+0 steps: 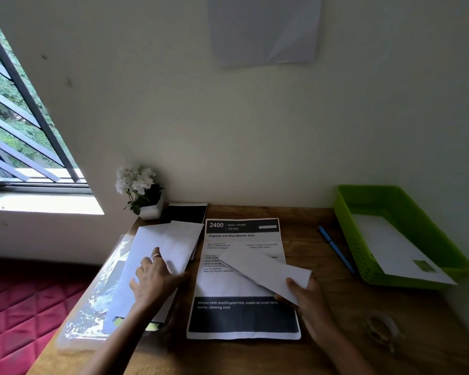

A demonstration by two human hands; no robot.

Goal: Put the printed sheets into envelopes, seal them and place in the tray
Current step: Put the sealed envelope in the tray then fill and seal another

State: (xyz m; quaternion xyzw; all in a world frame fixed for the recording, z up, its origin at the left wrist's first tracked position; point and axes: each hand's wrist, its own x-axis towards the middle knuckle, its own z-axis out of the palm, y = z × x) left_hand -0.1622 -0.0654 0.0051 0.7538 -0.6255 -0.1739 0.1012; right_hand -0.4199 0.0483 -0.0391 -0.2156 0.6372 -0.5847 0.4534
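green tray [347, 228]: one envelope [398, 251] in, judged done; right hand [306, 299] pinches folded sheet [266, 266]; left hand [152, 280] spread on envelope stack [171, 242]; printed sheet [244, 288] unfolded on desk [336, 307].

Both forearms are bare, with no sleeves showing. The left hand [152, 277] wears a ring [156, 256] on one finger.

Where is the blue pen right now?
The slim blue pen lies on the wooden desk, right of the printed sheet, beside the green plastic tray.
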